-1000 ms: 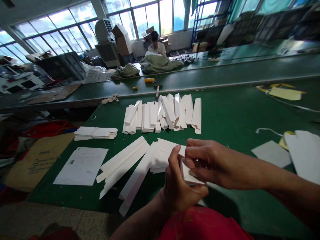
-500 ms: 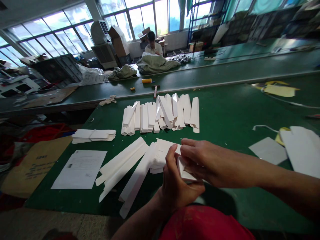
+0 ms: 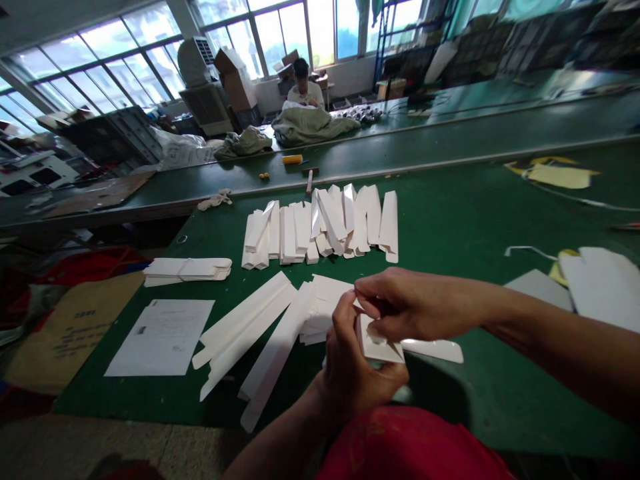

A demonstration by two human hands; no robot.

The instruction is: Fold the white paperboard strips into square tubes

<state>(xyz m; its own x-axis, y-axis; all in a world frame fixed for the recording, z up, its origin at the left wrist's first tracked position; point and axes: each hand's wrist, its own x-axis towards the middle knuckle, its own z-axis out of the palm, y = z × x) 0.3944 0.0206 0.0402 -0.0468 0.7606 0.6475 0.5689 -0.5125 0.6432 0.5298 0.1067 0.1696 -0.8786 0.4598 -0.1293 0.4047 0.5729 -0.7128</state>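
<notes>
My left hand [image 3: 346,373] is wrapped round a narrow white paper carton [image 3: 379,347], whose closed square end faces up toward me. Over it is my right hand [image 3: 417,303], its fingers curled at the far edge and its thumb pressing on the end panel. The carton's lower part is hidden by my hands. Beneath and to the left lie unfolded white cartons [image 3: 274,350] and a small pile of flat ones [image 3: 320,313]. A white flap [image 3: 435,350] sticks out to the right under my right wrist.
Farther back is a row of folded white cartons [image 3: 300,233]. On the left lie a bundle of flat cartons [image 3: 187,268] and a printed sheet [image 3: 160,337]. White card [image 3: 603,287] lies at right. A hammer [image 3: 309,180] rests behind; a person [image 3: 304,90] sits beyond.
My right hand has lifted slightly, and its thumb now presses the carton's end, exposing more of that panel. The white flap below my right wrist has come into view. My left hand keeps its grip.
</notes>
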